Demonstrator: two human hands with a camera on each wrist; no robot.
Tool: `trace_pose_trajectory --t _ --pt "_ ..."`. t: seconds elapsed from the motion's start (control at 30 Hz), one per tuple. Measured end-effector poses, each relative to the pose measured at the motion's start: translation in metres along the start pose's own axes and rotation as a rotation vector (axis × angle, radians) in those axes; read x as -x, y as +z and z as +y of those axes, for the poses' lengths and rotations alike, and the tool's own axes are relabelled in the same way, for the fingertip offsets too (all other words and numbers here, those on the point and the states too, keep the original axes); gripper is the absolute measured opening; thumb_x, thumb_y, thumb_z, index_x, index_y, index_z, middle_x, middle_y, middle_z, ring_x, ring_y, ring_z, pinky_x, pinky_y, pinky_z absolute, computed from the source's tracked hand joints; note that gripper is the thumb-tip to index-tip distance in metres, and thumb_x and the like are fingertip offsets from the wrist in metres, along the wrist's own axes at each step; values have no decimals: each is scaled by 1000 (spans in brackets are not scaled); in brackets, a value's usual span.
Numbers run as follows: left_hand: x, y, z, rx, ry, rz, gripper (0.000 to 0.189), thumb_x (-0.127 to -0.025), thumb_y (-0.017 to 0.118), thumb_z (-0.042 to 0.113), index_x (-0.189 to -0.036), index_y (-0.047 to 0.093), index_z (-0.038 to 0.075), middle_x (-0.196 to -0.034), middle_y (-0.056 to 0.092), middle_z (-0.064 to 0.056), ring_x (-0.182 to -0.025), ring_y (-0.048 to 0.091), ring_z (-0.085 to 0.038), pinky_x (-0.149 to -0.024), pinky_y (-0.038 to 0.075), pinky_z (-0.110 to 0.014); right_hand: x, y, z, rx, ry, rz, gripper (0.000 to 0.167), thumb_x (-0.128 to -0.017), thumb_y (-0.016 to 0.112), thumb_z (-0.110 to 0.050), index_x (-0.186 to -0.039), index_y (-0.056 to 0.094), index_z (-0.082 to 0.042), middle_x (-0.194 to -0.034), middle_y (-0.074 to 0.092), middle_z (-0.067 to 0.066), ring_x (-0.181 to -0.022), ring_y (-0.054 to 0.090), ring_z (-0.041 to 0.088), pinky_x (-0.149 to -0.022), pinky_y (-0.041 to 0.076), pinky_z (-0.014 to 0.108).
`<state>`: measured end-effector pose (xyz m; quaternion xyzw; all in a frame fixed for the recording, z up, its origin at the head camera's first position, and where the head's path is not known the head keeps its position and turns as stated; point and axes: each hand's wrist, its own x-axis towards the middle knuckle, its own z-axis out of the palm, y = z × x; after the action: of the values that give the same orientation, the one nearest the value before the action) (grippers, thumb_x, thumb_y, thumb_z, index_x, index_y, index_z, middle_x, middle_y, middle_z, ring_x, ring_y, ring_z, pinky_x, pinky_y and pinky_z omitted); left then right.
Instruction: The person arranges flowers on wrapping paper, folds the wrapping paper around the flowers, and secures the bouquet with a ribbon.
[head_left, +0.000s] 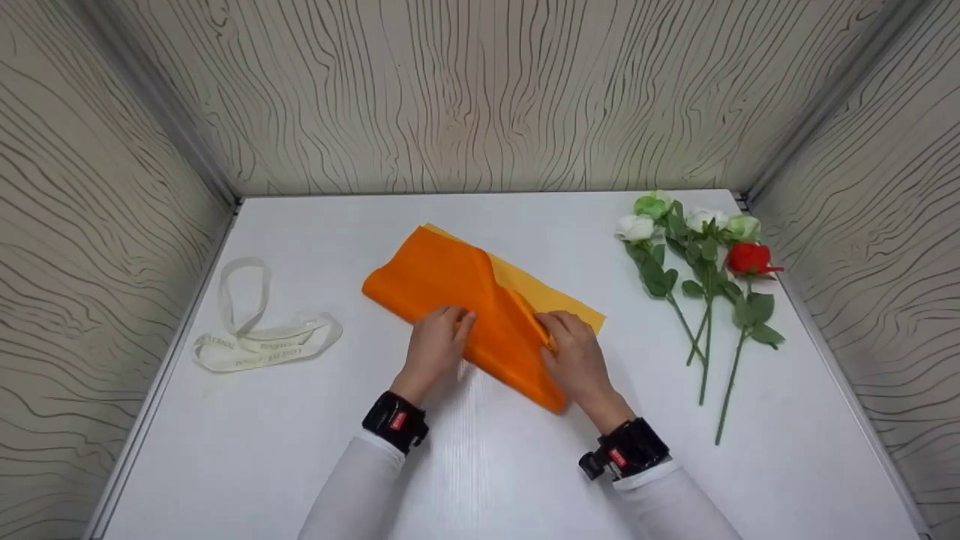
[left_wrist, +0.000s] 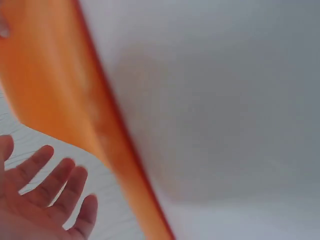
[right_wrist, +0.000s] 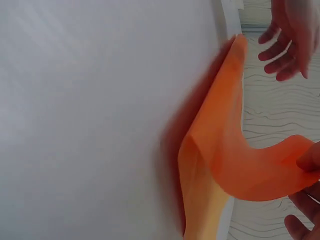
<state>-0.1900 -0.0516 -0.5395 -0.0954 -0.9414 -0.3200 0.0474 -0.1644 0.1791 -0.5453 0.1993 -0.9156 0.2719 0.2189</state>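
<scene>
One thumb and fingers of your right hand (head_left: 577, 358) are clamped on an edge of the orange sheet (head_left: 450, 277), and the right wrist view shows that edge rising in a curved flap. All the fingers of your left hand (head_left: 436, 346) are loosely spread apart, just beside the sheet's near side and holding nothing. The sheet lies folded over around the middle of the desk (head_left: 480, 487), one corner aimed at the near edge; a yellow layer (head_left: 544, 289) shows along its far right side. Your wrists carry black cameras (head_left: 396, 421), with white sleeves (head_left: 352, 487) behind them. Toward the desk's left edge lies a looped pale ribbon (head_left: 277, 352) with lettering. Near the back right corner lie two white flowers (head_left: 636, 227), two pale green flowers (head_left: 652, 204) and one red flower (head_left: 750, 259), their stems pointing to the near edge.
</scene>
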Motion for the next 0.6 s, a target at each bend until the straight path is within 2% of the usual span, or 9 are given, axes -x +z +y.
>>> trace_pose_trajectory --t 0.13,0.3,0.4,0.5,0.6 --pt "-8 -3 20 200 -137 -53 55 -88 35 57 -106 63 13 -84 59 3 -73 53 -13 -66 46 -29 2 1 -14 67 -68 -28 43 -71 69 -6 -113 59 -10 -107 52 5 -100 48 21 -88 38 38" --pt "-14 1 27 362 -263 -123 56 -83 40 61 -103 64 14 -78 58 0 -68 54 -16 -57 44 -28 5 5 -26 132 -117 -76 44 -72 72 -12 -114 59 -15 -108 53 2 -103 46 17 -94 33 35" --pt "-15 5 27 407 -296 -159 43 -85 48 52 -97 63 14 -75 56 -2 -65 53 -17 -55 45 -27 7 8 -29 141 -156 -95 43 -73 71 -12 -115 59 -16 -108 54 0 -104 45 16 -94 32 34" --pt "-16 8 27 403 -283 -176 27 -86 54 38 -93 61 12 -74 56 -3 -63 53 -17 -53 45 -27 9 10 -29 139 -182 -114 43 -75 70 -15 -116 58 -17 -108 54 -1 -105 45 16 -94 31 34" --pt "-17 8 26 384 -268 -180 20 -87 55 29 -94 60 10 -77 56 -3 -64 53 -16 -53 45 -26 12 10 -27 114 -146 -157 47 -78 68 -28 -121 53 -20 -115 50 1 -109 42 18 -93 32 36"
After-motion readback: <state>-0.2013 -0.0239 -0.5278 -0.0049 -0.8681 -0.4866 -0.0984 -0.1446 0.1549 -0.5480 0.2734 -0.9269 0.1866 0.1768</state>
